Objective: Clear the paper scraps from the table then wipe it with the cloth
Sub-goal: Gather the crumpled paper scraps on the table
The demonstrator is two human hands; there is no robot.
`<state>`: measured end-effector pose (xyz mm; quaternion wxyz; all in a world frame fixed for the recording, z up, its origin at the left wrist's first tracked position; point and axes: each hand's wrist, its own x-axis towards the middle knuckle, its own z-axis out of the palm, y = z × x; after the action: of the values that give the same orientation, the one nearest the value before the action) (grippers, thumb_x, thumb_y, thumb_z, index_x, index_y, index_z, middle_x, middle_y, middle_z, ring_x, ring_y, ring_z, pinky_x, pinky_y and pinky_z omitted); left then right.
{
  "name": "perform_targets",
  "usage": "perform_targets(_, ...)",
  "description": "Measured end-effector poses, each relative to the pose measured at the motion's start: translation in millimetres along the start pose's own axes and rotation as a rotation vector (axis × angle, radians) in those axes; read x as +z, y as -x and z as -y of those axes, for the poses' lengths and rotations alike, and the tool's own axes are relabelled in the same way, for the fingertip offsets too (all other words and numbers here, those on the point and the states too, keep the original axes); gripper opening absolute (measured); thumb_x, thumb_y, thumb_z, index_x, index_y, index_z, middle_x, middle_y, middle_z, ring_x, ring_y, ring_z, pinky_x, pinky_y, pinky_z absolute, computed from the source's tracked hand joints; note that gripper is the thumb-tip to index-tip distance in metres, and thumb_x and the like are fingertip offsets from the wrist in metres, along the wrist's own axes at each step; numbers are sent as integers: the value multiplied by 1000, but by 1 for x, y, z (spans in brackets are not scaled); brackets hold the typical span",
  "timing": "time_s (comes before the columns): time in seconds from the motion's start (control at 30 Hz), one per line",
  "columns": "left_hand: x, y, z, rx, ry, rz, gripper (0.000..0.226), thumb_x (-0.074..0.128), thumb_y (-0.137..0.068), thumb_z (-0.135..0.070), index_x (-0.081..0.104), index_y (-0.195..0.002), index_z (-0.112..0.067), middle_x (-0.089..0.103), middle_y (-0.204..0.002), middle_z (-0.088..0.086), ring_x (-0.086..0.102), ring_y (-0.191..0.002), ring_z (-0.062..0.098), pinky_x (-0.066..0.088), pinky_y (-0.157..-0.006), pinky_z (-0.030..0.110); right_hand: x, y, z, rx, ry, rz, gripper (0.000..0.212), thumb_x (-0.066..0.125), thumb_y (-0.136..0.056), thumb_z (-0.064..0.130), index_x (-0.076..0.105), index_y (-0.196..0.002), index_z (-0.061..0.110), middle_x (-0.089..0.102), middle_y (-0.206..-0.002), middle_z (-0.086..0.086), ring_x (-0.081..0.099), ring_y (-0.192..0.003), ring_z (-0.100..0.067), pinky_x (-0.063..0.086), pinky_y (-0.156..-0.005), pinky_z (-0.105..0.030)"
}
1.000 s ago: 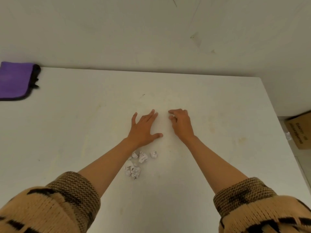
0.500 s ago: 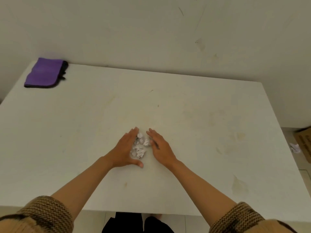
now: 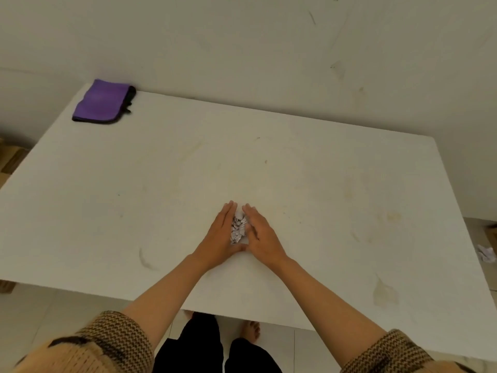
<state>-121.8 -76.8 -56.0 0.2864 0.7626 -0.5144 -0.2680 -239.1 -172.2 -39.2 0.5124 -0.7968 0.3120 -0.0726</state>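
Observation:
A small heap of crumpled white paper scraps (image 3: 238, 229) lies on the stained white table (image 3: 336, 200), near its front middle. My left hand (image 3: 219, 238) presses against the heap from the left with straight fingers. My right hand (image 3: 262, 235) presses against it from the right, fingers also straight. The two hands nearly meet around the scraps, thumbs touching at the near side. A folded purple cloth (image 3: 103, 102) with a dark edge lies at the table's far left corner, well away from both hands.
A wall runs along the table's far edge. One crumpled paper piece (image 3: 486, 253) lies on the floor to the right, beside a cardboard box (image 3: 492, 232). More cardboard (image 3: 10, 160) sits on the floor at the left. My legs and a bare foot show under the front edge.
My hands have drawn back toward the front edge and closed in on the scraps from both sides, squeezing the loose pieces into one tight heap. The right hand's fingers have straightened.

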Motion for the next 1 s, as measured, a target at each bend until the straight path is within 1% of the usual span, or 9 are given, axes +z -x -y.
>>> perform_targets(0.1, -10, 10, 8, -41, 14, 11, 119, 50, -62, -79, -1, -149, -15, -7, -151, -13, -8, -141, 3, 1, -113, 22, -1, -6, 4, -36, 96, -78, 41, 39, -99, 15, 38, -140, 17, 30, -151, 2, 14, -143, -11, 15, -117, -30)
perform_targets(0.17, -19, 18, 18, -80, -6, -25, 112, 42, -65, -82, 1, -149, -20, -5, -153, -14, -7, -141, 2, 2, -114, 24, -1, -14, 9, -69, 131, -150, 36, 43, -97, 15, 48, -133, 14, 38, -146, 0, 18, -141, -13, 18, -115, -29)
perform_targets(0.3, -41, 33, 39, -187, -73, -157, 82, 45, -88, -55, 6, -149, -17, 3, -157, -2, -4, -141, 4, 1, -116, 28, 7, -30, 29, -96, 121, -216, 21, 53, -91, 12, 60, -110, 14, 54, -124, 1, 33, -130, -12, 28, -103, -21)
perform_targets(0.43, -64, 42, 67, -327, -149, -263, 71, 45, -94, -40, 11, -148, -10, 11, -156, 7, 4, -145, 19, -1, -116, 32, 31, -53, 52, -127, 260, -240, 13, 55, -89, 14, 66, -96, 14, 64, -103, 1, 47, -108, -18, 35, -91, -29)
perform_targets(0.53, -84, 44, 84, -381, -186, -298, 67, 45, -95, -36, 14, -147, -8, 15, -156, 8, 6, -145, 21, -1, -116, 35, 53, -79, 73, -93, 406, -154, 22, 48, -93, 18, 67, -105, 16, 63, -111, 0, 44, -112, -20, 26, -87, -27)
perform_targets(0.63, -106, 39, 102, -361, -247, -275, 66, 45, -95, -37, 17, -147, -8, 15, -156, 7, 6, -145, 22, -3, -116, 35, 74, -105, 90, -77, 484, -48, 30, 42, -95, 19, 61, -118, 17, 58, -125, -1, 40, -119, -21, 27, -94, -31)
perform_targets(0.8, -132, 23, 123, -321, -383, -120, 81, 36, -88, -62, 9, -149, -15, 3, -158, -2, -6, -145, 13, -14, -114, 35, 96, -140, 98, -48, 632, 56, 45, 37, -98, 22, 34, -142, 16, 32, -150, 0, 23, -136, -21, 20, -108, -35)
perform_targets(0.9, -138, 11, 131, -257, -423, -64, 98, 15, -72, -77, 5, -149, -18, -2, -158, -6, -10, -144, 9, -17, -114, 37, 104, -154, 98, -24, 698, 70, 47, 36, -98, 25, 30, -143, 15, 29, -150, 0, 22, -134, -24, 23, -107, -35)
perform_targets(1.0, -138, 3, 135, -211, -458, -40, 99, 9, -69, -78, 2, -149, -20, -3, -158, -7, -10, -143, 6, -20, -113, 37, 109, -160, 96, -50, 762, 17, 44, 40, -96, 29, 39, -139, 18, 35, -143, 0, 28, -127, -27, 28, -100, -34)
